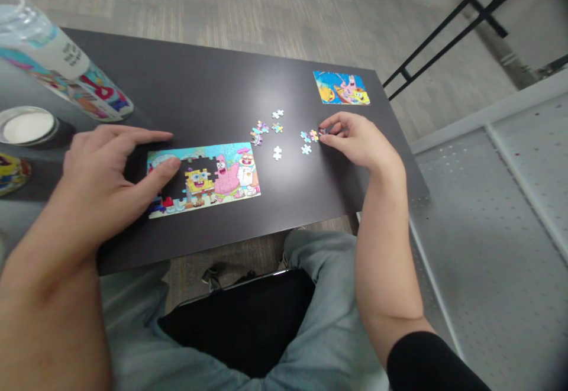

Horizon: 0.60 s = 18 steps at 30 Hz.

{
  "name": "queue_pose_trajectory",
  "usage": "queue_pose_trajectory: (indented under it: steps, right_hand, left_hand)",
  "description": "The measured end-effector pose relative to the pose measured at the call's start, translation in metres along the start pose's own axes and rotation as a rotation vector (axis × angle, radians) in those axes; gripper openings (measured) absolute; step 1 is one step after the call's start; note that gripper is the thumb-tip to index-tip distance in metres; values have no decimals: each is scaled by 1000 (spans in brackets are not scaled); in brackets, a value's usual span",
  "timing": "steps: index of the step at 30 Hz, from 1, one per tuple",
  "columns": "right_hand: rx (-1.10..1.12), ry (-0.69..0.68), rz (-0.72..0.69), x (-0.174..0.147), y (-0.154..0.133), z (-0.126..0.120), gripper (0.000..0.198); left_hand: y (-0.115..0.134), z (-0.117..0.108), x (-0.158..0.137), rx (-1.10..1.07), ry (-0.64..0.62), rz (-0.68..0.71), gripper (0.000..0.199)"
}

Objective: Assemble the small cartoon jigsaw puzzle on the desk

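A partly assembled jigsaw puzzle [231,179] with cartoon figures lies on the dark table, with a dark gap in its left half. My left hand [110,172] rests at the puzzle's left end, fingers apart, its thumb over the upper left edge. Farther right, my right hand [355,136] pinches a small puzzle piece [323,131] between thumb and fingertips. Just left of those fingertips lie several loose pieces [306,149]. Another loose group [257,133] sits beyond the puzzle's right corner, with a pale piece [277,153] nearby.
A reference picture card [341,88] lies at the table's far right. On the left stand a tall clear printed container [89,77], a round lid with a white disc [29,128] and a yellow printed can [12,173]. A speckled panel [492,231] borders the table's right.
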State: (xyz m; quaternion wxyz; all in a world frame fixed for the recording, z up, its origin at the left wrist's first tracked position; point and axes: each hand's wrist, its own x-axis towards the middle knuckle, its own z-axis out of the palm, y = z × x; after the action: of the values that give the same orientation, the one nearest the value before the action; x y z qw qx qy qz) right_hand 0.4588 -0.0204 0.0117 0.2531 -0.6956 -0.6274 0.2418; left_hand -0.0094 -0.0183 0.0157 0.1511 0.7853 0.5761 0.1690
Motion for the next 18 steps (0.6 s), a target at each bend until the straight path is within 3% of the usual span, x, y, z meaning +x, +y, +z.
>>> queue_pose_trajectory:
  steps: [3, 9, 18]
  right_hand:
    - [-16, -27, -76, 1, 0, 3, 28]
    - [-45, -31, -125, 4, -6, 9, 10]
    - [85, -30, -151, -3, -15, 8, 21]
  left_hand:
    - [1, 1, 0, 7, 6, -4, 77]
    - [4, 1, -1, -1, -14, 1, 83]
    - [11, 0, -5, -20, -30, -32, 80]
